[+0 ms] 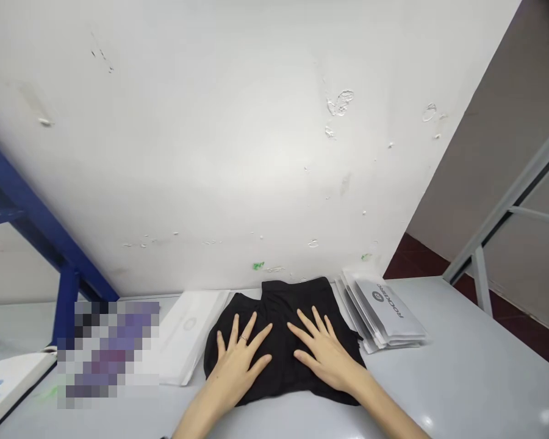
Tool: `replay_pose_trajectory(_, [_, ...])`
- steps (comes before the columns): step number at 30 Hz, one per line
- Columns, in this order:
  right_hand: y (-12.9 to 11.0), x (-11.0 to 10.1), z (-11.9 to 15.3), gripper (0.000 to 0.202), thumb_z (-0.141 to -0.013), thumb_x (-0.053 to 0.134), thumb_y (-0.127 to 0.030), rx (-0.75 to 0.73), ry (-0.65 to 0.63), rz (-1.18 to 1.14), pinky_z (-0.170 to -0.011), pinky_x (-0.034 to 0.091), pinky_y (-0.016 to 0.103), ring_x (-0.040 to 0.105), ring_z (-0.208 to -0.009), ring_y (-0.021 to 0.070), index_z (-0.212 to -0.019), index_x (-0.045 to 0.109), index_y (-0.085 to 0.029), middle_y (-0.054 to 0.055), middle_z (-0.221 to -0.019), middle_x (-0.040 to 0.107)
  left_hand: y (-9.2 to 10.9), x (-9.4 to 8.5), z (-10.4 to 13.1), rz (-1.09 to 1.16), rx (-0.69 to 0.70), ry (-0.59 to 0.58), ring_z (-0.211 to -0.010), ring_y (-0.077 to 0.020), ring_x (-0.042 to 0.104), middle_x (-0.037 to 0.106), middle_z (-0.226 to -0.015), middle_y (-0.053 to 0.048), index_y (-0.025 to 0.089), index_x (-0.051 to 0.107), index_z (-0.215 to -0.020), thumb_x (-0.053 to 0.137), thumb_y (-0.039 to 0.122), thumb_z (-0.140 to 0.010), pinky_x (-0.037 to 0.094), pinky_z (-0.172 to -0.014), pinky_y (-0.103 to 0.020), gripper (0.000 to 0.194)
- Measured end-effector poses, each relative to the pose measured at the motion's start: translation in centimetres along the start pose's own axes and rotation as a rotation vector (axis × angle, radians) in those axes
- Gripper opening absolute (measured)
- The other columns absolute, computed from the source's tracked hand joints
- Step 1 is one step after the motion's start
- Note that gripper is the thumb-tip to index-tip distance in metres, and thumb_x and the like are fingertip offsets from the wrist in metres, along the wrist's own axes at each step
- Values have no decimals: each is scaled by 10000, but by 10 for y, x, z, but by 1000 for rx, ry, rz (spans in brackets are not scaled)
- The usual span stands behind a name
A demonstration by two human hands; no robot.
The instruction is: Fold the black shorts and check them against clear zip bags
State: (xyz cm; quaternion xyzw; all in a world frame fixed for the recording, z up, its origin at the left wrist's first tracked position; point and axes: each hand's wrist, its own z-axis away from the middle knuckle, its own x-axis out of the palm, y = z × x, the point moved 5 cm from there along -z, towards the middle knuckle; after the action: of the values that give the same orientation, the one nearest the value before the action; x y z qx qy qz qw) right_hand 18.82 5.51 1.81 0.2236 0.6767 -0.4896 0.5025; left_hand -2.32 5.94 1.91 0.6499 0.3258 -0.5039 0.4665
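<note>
A black cloth garment (281,366), which looks like a pair of shorts, is spread on the grey-white table in the head view. On its left part lies my left hand (238,360), fingers spread flat and a ring on one finger. My right hand (322,350) rests flat on the right part, its fingers apart too. Neither hand grips the cloth. Close by on the right sits a stack of frosted plastic bags (387,308) with printed lettering. Left of the garment is a pile of white plastic bags (190,332).
Behind the table (466,366) rises a white wall (238,152) with chipped paint. Blue metal framing (41,213) stands at the left, grey metal framing (480,274) at the right. A white box (13,384) lies at the left edge, near a pixelated patch.
</note>
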Motion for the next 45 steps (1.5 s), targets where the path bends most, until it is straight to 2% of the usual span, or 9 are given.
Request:
replay_pose_trajectory(7, [1, 9, -1, 545, -969, 298, -523, -70, 66, 189, -1103, 222, 574, 71, -1427, 319, -1476, 150, -390, -23, -1566, 123, -16, 23, 4, -80, 54, 5, -1403, -431, 1, 89, -1573, 28, 500, 170, -1420, 477, 454, -893, 157, -964, -787, 612])
replay_pose_trajectory(13, [46, -46, 18, 510, -882, 496, -243, 210, 527, 642, -1067, 275, 541, 298, -1347, 377, -1377, 424, -139, 171, -1435, 403, -12, 20, 4, -81, 44, 26, -1414, -409, 58, 166, -1565, 13, 478, 211, -1424, 476, 421, -900, 160, -988, -767, 590])
replay_pose_trajectory(19, [90, -75, 43, 177, -854, 465, -162, 427, 615, 751, -577, 458, 329, 634, -686, 239, -798, 632, -161, 101, -785, 653, -10, 16, 2, -62, 48, 94, -1418, -359, 148, 266, -1538, 6, 445, 230, -1433, 424, 392, -929, 151, -1001, -761, 543])
replay_pose_trajectory(24, [59, -80, 45, 268, -928, 404, -165, 333, 766, 691, -587, 453, 290, 640, -668, 186, -817, 648, -181, 50, -743, 669, -1, 4, 2, -51, 39, 217, -1418, -333, 175, 262, -1541, -27, 397, 183, -1459, 408, 271, -930, 195, -1015, -729, 588])
replay_pose_trajectory(27, [16, -73, 43, 221, -925, 449, -131, 15, 932, 544, -766, 489, 318, 659, -854, 201, -992, 656, -171, 71, -925, 703, 7, -7, 3, -59, 15, 334, -1425, -337, 138, 178, -1564, -75, 345, 130, -1480, 437, 220, -907, 203, -1017, -714, 662])
replay_pose_trajectory(31, [-34, -32, 27, 324, -877, 472, -54, -430, 640, 437, -929, 449, 370, 580, -1093, 232, -1148, 601, -179, 89, -1141, 655, 13, -17, 6, -120, 15, 472, -1423, -363, 119, 124, -1570, -117, 324, 184, -1475, 520, 202, -862, 161, -1016, -721, 709])
replay_pose_trajectory(36, [-37, -9, 19, 593, -792, 591, -136, -350, 268, 350, -961, 416, 427, 463, -1218, 289, -1353, 429, -239, 104, -1349, 506, 6, -4, 3, -136, 111, 337, -1330, -339, 372, 441, -1443, -74, 357, 432, -1359, 484, 183, -875, 55, -1020, -748, 517])
replay_pose_trajectory(40, [-22, -23, 26, 507, -756, 537, -86, -225, 266, 358, -869, 454, 393, 501, -1157, 283, -1238, 501, -240, 96, -1268, 551, -3, 4, 1, -65, 103, 264, -1179, -273, 544, 587, -1302, -59, 317, 472, -1325, 468, 261, -898, 132, -1069, -686, 431])
replay_pose_trajectory(45, [-10, -35, 29, 237, -826, 373, -17, -76, 431, 358, -489, 407, 270, 559, -591, 165, -760, 495, -209, 12, -683, 557, -1, -2, 1, -39, 74, 321, -1084, -234, 603, 617, -1234, -62, 284, 519, -1274, 481, 254, -883, 385, -997, -495, 394])
